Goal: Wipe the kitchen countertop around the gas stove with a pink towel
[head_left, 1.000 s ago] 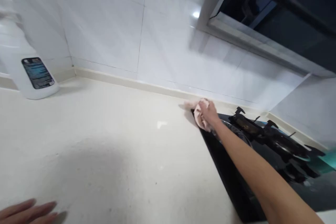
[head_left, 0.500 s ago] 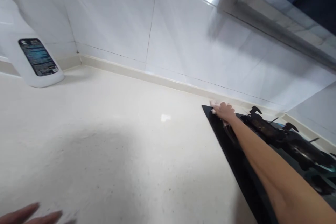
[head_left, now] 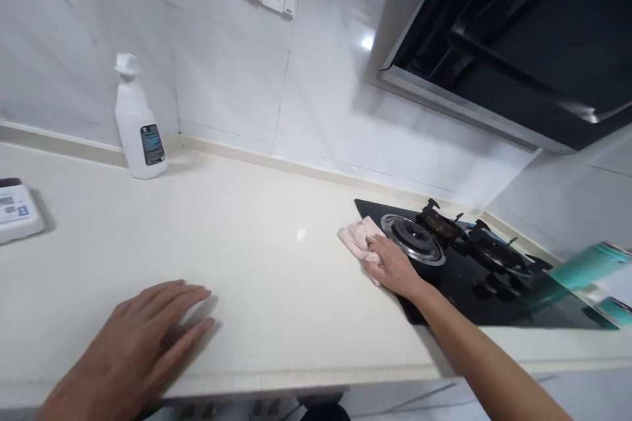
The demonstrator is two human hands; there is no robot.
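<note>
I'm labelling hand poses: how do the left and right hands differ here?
The right hand holds a pale pink cloth; the left hand holds nothing visible.
The right hand's fingers bend over the cloth, whereas the left hand's stretch out over the counter.
The left hand is near the counter's front edge, while the right hand is farther back, by the black hob.
Both are bare.
</note>
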